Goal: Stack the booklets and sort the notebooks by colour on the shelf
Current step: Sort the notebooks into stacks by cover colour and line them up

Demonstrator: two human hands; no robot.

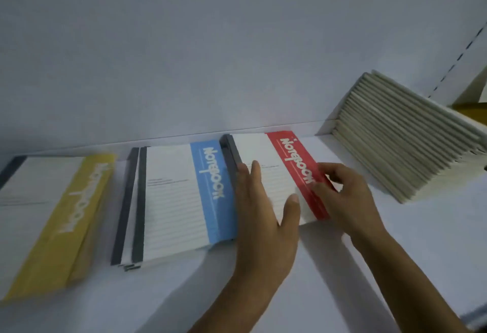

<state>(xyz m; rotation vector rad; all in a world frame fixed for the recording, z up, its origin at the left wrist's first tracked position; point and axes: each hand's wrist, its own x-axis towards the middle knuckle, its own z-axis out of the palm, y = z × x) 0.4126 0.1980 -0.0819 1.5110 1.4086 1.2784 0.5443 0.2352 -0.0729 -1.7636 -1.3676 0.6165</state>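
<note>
Squaring looks like the step in hand: my left hand (263, 214) presses flat, fingers straight, on the spine side of the red notebooks (290, 158), and my right hand (345, 195) curls round their open edge. Next, I judge, a gentle nudge to align covers. Blue notebooks (181, 195) and yellow notebooks (52, 214) lie leftward on the shelf (369, 266); pale booklets (408, 148) sit piled beyond, right.

Body in view: left hand (263, 214) and right hand (347, 201), both bare, each on a bare forearm cut off by the frame's bottom edge. Fingers (257, 174) slim, left thumbnail (294, 197) trimmed short. Motion blur hides finer detail
</note>
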